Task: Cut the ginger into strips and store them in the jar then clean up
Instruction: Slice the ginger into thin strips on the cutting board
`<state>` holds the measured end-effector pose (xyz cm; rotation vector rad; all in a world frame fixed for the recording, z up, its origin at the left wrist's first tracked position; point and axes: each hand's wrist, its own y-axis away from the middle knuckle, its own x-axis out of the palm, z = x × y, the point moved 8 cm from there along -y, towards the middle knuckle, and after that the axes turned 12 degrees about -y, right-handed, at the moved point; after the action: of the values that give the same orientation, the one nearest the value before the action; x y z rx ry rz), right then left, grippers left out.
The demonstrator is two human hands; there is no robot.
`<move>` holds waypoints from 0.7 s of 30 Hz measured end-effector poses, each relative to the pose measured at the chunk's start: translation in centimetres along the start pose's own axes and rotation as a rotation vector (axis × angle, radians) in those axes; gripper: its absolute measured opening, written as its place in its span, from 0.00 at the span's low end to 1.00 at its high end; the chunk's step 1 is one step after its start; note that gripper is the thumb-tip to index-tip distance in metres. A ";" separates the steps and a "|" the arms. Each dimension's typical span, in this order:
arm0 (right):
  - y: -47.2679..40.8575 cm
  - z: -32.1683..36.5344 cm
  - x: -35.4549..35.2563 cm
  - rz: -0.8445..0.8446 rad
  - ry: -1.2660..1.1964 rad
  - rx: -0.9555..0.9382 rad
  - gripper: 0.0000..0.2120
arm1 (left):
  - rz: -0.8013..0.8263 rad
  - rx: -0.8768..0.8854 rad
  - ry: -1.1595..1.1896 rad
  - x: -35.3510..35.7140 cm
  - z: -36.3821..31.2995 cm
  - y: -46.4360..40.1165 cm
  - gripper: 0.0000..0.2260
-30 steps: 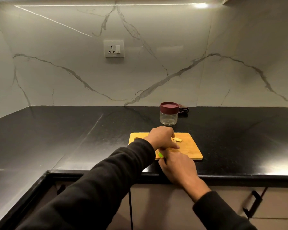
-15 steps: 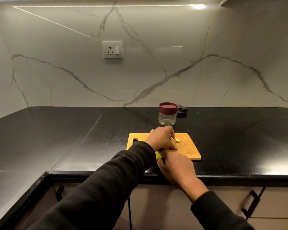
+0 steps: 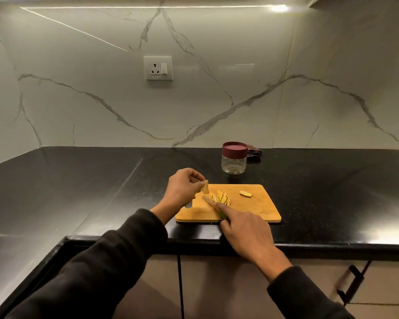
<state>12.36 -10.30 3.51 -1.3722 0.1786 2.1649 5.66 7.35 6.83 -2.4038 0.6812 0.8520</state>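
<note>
Setting: black polished table (image 3: 83, 180) along a white marble wall, a wall socket (image 3: 158, 68) above
Left hand (image 3: 182, 192): lifted just over the left end of the wooden cutting board (image 3: 258, 208), thumb and fingers pinched on an uncut ginger piece (image 3: 205, 186)
Ginger strips (image 3: 221, 197): a small pale yellow pile mid-board, long axes running roughly away from the person
Knife (image 3: 211, 203): blade lies just left of the pile, pointing away and to the left
Right hand (image 3: 245, 233): wrapped on the knife handle, forefinger stretched along the spine
Key relation: held piece sits just left of and beyond the blade, nearer the left hand
Spare slice (image 3: 245, 193): lies alone, right of the pile
Jar (image 3: 234, 158): beyond the board, maroon lid on, looks empty; a dark cloth (image 3: 255, 153) behind it
Progress: cutting seems partly done, jarring not begun
</note>
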 end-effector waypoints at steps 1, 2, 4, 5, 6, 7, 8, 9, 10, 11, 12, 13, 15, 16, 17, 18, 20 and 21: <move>0.0 0.0 -0.1 -0.004 0.002 0.002 0.24 | -0.001 -0.017 -0.043 -0.1 0.9 0.2 0.02; 0.0 0.0 -0.1 -0.011 0.002 0.005 0.24 | -0.001 -0.029 -0.087 -0.2 1.7 0.4 0.02; 0.1 0.0 -0.2 -0.021 0.004 0.013 0.25 | 0.020 -0.036 -0.149 0.1 2.8 0.7 0.03; 0.0 0.0 -0.2 -0.023 0.006 0.016 0.25 | 0.036 -0.028 -0.166 0.4 3.1 0.9 0.03; 0.0 -0.1 -0.1 -0.025 0.008 0.019 0.25 | 0.048 -0.016 -0.175 0.8 3.3 1.1 0.03; -0.1 -0.2 0.0 -0.027 0.009 0.022 0.25 | 0.052 -0.002 -0.182 1.0 3.4 1.3 0.03; -0.1 -0.3 0.1 -0.029 0.007 0.026 0.25 | 0.044 0.014 -0.193 1.1 3.4 1.5 0.03; -0.1 -0.3 0.1 -0.028 0.004 0.028 0.25 | 0.028 0.031 -0.209 1.1 3.4 1.6 0.03; -0.2 -0.4 0.2 -0.026 0.002 0.031 0.25 | 0.012 0.047 -0.227 1.2 3.3 1.8 0.03; -0.2 -0.4 0.2 -0.023 0.003 0.033 0.25 | -0.001 0.062 -0.245 1.3 3.2 1.9 0.04; -0.2 -0.4 0.1 -0.022 0.007 0.035 0.25 | -0.010 0.075 -0.259 1.4 3.2 2.1 0.04; -0.2 -0.4 0.1 -0.021 0.013 0.037 0.25 | -0.018 0.088 -0.263 1.4 3.1 2.2 0.04; -0.1 -0.3 0.1 -0.017 0.022 0.036 0.25 | -0.044 0.130 -0.265 1.3 3.0 2.4 0.02; -0.1 -0.2 0.1 -0.012 0.023 0.034 0.25 | -0.052 0.170 -0.261 1.1 2.8 2.6 0.02; -0.1 -0.2 0.1 -0.009 0.021 0.033 0.25 | -0.048 0.226 -0.253 1.0 2.6 2.7 0.03; -0.1 -0.1 0.1 -0.007 0.019 0.033 0.25 | -0.027 0.283 -0.249 1.0 2.4 2.9 0.04; -0.1 -0.2 0.1 -0.003 0.020 0.035 0.25 | 0.052 0.362 -0.263 1.3 1.9 3.4 0.08; -0.1 -0.2 0.1 0.000 0.022 0.036 0.25 | 0.078 0.383 -0.268 1.5 1.7 3.6 0.10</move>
<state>12.56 -10.28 3.35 -1.3760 0.2249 2.1372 3.77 5.25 3.66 -1.8945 0.7572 0.9567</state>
